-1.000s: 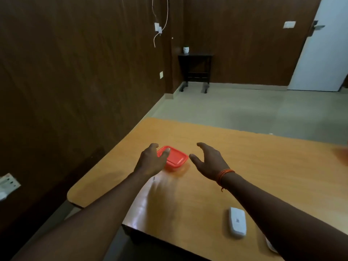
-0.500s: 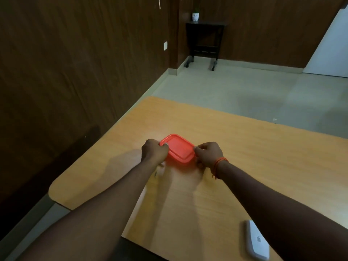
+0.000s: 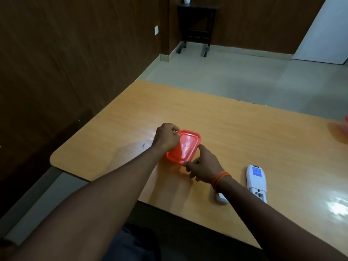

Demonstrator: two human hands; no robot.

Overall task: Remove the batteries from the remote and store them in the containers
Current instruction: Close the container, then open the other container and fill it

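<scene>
A small red container [image 3: 185, 147] with its lid on sits on the wooden table [image 3: 235, 132], tilted toward me. My left hand [image 3: 166, 138] grips its far-left edge with curled fingers. My right hand [image 3: 204, 164] pinches its near-right corner. The white remote [image 3: 256, 180] lies face down to the right of my right wrist, its battery bay open at the near end. A small white piece [image 3: 222, 198], apparently the battery cover, lies beside my right forearm. No batteries are visible.
A blurred red object [image 3: 341, 132] lies at the table's right edge. The table's rounded left corner is near a dark wood wall. A black side table [image 3: 195, 25] stands across the tiled floor.
Both hands closed on the red container and drew it nearer to me. The view tipped downward, and the remote's open end and the small white piece came into sight.
</scene>
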